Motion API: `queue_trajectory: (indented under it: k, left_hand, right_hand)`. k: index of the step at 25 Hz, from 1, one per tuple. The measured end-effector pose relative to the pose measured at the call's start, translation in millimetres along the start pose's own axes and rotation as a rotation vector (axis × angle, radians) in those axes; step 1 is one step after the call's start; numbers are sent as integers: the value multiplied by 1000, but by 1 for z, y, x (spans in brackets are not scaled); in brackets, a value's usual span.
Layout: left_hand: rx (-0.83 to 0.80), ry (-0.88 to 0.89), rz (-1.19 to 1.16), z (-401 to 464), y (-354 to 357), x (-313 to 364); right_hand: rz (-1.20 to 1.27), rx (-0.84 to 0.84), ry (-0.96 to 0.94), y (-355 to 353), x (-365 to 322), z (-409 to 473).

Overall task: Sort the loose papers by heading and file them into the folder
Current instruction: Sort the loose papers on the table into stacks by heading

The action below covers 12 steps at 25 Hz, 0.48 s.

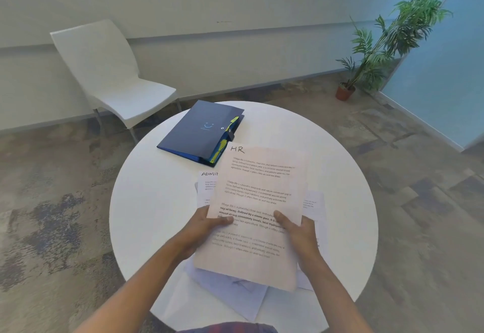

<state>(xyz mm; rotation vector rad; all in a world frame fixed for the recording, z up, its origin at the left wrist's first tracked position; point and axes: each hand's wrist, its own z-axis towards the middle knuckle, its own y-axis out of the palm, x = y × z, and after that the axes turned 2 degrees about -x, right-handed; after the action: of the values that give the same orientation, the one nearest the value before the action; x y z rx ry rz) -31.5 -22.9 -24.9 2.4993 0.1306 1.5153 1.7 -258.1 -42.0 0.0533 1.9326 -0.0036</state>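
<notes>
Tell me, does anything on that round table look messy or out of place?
Only mildly. Under the white HR-headed sheet that both hands hold, loose white papers lie fanned at different angles, not squared. The dark blue folder lies closed and askew. Nothing looks torn or spilled.

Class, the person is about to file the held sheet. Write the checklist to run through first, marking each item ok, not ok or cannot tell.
1. Heading readable: ok, HR sheet shows "HR".
2. Grip secure: ok, left hand and right hand both hold it.
3. Folder open: not ok, it lies closed.
4. HR tab found: cannot tell, the tabs are too small.
5. Other papers sorted: not ok, ADMIN sheet and others lie loose on the table.
</notes>
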Motion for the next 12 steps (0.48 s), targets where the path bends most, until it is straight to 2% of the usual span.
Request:
queue_trajectory:
  k: [5,8,10,12]
  left_hand:
    - [1,25,-14,9,2,-13]
    - [1,2,-1,14,11,-20]
    - [137,-14,56,21,14,-30]
    - [419,-70,347,34,1,-47]
  right_hand:
    - [-21,-57,61,-10,10,-6]
    - [-91,-15,42,-21,20,-9]
    - [-114,42,24,-35,24,-5]
    - [-111,107,19,-56,24,-1]
